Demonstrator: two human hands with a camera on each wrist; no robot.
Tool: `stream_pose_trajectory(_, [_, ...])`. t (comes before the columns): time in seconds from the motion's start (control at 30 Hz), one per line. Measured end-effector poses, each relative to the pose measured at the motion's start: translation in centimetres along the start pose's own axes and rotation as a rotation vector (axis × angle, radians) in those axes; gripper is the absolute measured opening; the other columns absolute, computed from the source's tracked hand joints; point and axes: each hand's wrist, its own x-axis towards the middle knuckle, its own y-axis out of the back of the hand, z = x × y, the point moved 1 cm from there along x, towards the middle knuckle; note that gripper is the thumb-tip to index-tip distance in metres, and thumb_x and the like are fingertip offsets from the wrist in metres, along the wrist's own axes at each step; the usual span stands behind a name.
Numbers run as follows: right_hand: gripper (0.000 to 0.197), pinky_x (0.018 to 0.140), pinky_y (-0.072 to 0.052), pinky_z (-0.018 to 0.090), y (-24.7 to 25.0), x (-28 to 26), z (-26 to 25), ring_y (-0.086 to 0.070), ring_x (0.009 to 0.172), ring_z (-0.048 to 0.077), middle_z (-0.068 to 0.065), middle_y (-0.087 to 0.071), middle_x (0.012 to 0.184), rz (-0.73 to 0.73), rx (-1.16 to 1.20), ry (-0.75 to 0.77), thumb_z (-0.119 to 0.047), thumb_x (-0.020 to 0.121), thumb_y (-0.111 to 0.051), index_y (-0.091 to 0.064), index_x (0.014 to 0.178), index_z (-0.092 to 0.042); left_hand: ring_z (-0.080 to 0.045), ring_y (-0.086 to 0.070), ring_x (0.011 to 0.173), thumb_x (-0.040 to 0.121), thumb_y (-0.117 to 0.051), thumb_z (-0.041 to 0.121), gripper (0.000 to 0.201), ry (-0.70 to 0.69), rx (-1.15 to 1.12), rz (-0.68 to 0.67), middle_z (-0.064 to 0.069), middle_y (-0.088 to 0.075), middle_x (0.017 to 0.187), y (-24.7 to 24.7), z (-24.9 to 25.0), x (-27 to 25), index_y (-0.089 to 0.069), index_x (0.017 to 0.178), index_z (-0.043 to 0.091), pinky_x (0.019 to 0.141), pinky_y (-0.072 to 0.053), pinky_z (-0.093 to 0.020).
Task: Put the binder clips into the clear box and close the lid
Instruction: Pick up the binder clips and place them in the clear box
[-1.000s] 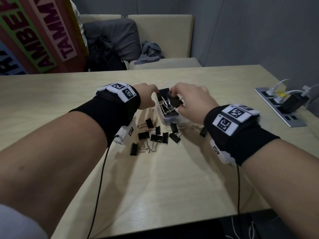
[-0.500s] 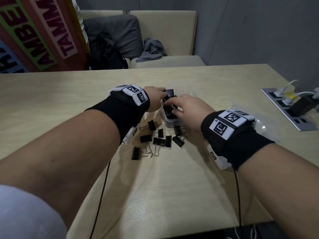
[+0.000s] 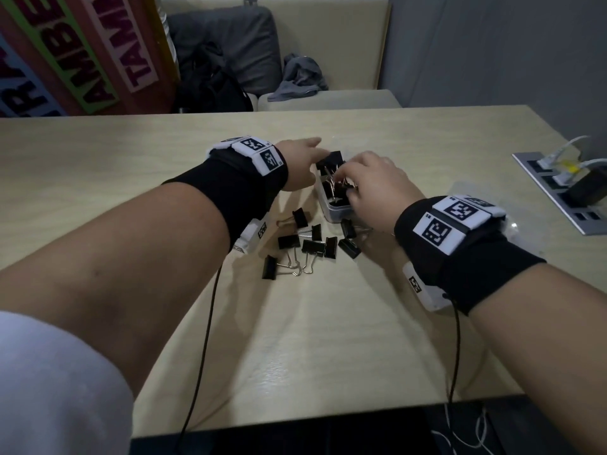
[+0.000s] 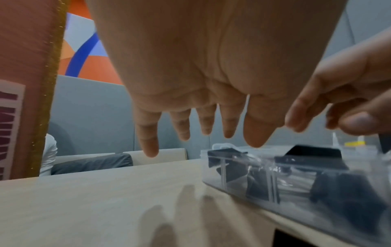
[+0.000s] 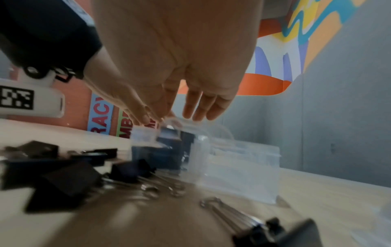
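The clear box (image 3: 331, 210) stands mid-table with several black binder clips inside; one clip (image 3: 330, 159) sticks up at its far end. My right hand (image 3: 353, 188) reaches down into the box, thumb and forefinger pinching a binder clip (image 4: 383, 143). My left hand (image 3: 303, 160) hovers at the box's far left corner, its fingers (image 4: 148, 143) straight and holding nothing. Several loose binder clips (image 3: 312, 246) lie on the table in front of the box. A clear plastic part (image 5: 243, 167), apparently the lid, lies to the right of the box.
A power strip (image 3: 558, 195) with plugged chargers is set into the table at the right. Wrist-camera cables (image 3: 207, 339) trail over the table's front edge. A sofa (image 3: 325, 96) with a bag and clothing stands behind the table.
The clip the two hands held above the box has gone down into it with my right hand. My left hand has let go and spread its fingers beside the box.
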Motion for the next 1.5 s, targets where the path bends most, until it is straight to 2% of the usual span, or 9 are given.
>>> stream_pose_trajectory(0.17, [0.018,0.076,-0.046,0.030,0.2,-2.2,-1.5,-0.061,0.096,0.024,0.002,-0.058,0.102,-0.087,0.067,0.008,-0.026,0.089,-0.058,-0.063,0.103,-0.017,-0.027,-0.060,0.106,0.084,-0.067,0.028,0.047,0.073,-0.064,-0.023,-0.006,-0.058,0.126,0.3,-0.4,-3.0,-0.050,0.127,0.024,0.090,-0.050,-0.038])
stream_pose_trajectory(0.3, [0.061,0.088,-0.051,0.039,-1.5,-3.5,-2.4,-0.059,0.110,0.031,0.008,-0.043,0.131,-0.399,-0.157,-0.094,-0.043,0.084,-0.066,-0.045,0.136,-0.018,-0.025,-0.060,0.108,0.065,-0.083,0.046,0.091,0.091,0.023,-0.268,-0.003,-0.057,0.128,-0.8,0.6,-5.9,-0.034,0.140,0.030,0.088,-0.051,-0.036])
stream_pose_trajectory(0.4, [0.060,0.091,-0.051,0.042,-2.6,-3.7,-2.8,-0.059,0.108,0.035,0.011,-0.034,0.136,-0.409,-0.204,-0.111,-0.040,0.087,-0.061,-0.041,0.140,-0.017,-0.026,-0.057,0.114,0.059,-0.086,0.048,0.112,0.062,0.156,-0.336,-0.006,-0.047,0.135,-2.1,1.7,-7.5,-0.020,0.148,0.034,0.079,-0.042,-0.031])
stream_pose_trajectory(0.57, [0.042,0.090,-0.049,0.037,-2.7,-3.9,-2.9,-0.061,0.102,0.033,0.014,-0.034,0.136,-0.361,-0.115,-0.147,-0.031,0.091,-0.059,-0.051,0.128,-0.011,-0.016,-0.051,0.059,0.071,-0.081,0.038,0.082,0.049,0.124,-0.292,-0.010,-0.051,0.130,-2.1,2.1,-8.1,-0.038,0.140,0.024,0.051,-0.037,-0.021])
stream_pose_trajectory(0.67, [0.043,0.092,-0.049,0.038,-2.6,-4.0,-2.8,-0.061,0.106,0.033,0.014,-0.032,0.140,-0.359,-0.088,-0.175,-0.031,0.090,-0.061,-0.052,0.127,-0.011,-0.008,-0.045,0.047,0.075,-0.079,0.033,0.069,0.042,0.102,-0.273,-0.010,-0.059,0.122,-2.3,1.9,-7.6,-0.046,0.133,0.022,0.043,-0.037,-0.020])
stream_pose_trajectory(0.8, [0.046,0.092,-0.049,0.036,-2.5,-3.7,-2.7,-0.060,0.108,0.032,0.015,-0.031,0.144,-0.369,-0.071,-0.190,-0.032,0.088,-0.064,-0.052,0.128,-0.012,-0.022,-0.065,0.071,0.071,-0.080,0.035,0.058,0.050,0.100,-0.245,-0.011,-0.060,0.118,-2.6,1.5,-7.2,-0.056,0.123,0.022,0.061,-0.052,-0.028])
stream_pose_trajectory(0.97, [0.055,0.080,-0.045,0.033,-3.0,-3.3,-2.4,-0.058,0.111,0.031,0.015,-0.047,0.134,-0.319,0.029,-0.256,-0.026,0.086,-0.068,-0.044,0.133,-0.011,-0.029,-0.060,0.106,0.071,-0.079,0.037,0.055,0.022,0.116,-0.183,-0.009,-0.052,0.123,-2.8,1.5,-7.1,-0.060,0.121,0.021,0.081,-0.051,-0.034])
stream_pose_trajectory(1.2, [0.042,0.090,-0.046,0.034,-2.8,-3.4,-2.4,-0.056,0.114,0.029,0.015,-0.044,0.135,-0.340,0.019,-0.246,-0.024,0.092,-0.059,-0.049,0.131,-0.013,-0.027,-0.059,0.107,0.076,-0.074,0.039,0.045,0.020,0.116,-0.141,-0.009,-0.058,0.119,-3.1,1.9,-7.1,-0.066,0.114,0.016,0.075,-0.047,-0.030])
stream_pose_trajectory(1.5, [0.034,0.061,-0.045,0.024,0.1,-3.7,-0.6,-0.060,0.077,0.019,0.004,-0.064,0.103,-0.248,0.218,-0.264,-0.019,0.084,-0.069,-0.056,0.116,-0.017,-0.018,-0.055,0.085,0.075,-0.074,0.028,0.030,0.010,0.074,-0.076,0.003,-0.064,0.093,-0.6,1.8,-6.0,-0.067,0.103,0.020,0.068,-0.044,-0.027])
